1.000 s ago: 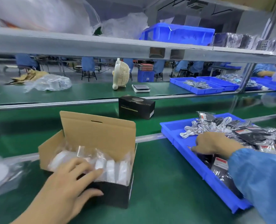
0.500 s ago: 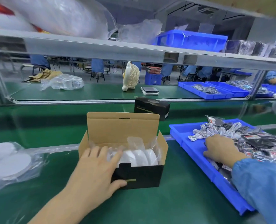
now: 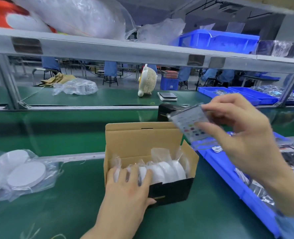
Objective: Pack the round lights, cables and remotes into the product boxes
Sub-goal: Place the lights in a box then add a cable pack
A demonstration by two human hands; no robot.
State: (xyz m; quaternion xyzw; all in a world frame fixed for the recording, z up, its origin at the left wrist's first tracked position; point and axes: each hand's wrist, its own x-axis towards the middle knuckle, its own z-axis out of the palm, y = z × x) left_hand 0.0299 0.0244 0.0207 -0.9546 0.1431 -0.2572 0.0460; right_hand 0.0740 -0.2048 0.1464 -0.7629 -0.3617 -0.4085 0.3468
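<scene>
The green matted surface (image 3: 74, 213) fills the lower view. At 3 to 4 o'clock a long blue plastic tray (image 3: 229, 175) holds white coiled cables (image 3: 217, 149) and dark bagged packets, blurred here. At centre sits the open cardboard product box with black outer walls (image 3: 173, 190), lid flap upright, with bagged white round lights (image 3: 170, 171) standing on edge in a row inside. At 9 o'clock a clear plastic bag of loose white round discs (image 3: 25, 173) lies on the surface, well apart from the box. The left hand (image 3: 125, 190) rests on the box's near left corner, fingers spread flat over the bagged lights, thumb against the black front wall; its grip closes on nothing. The right hand (image 3: 242, 135), raised at 2 o'clock above the box's right end and the tray, pinches a flat grey remote with coloured buttons in a clear sleeve (image 3: 191, 123), tilted. Behind the box, at 12 o'clock, stands a closed black box (image 3: 165, 111).
</scene>
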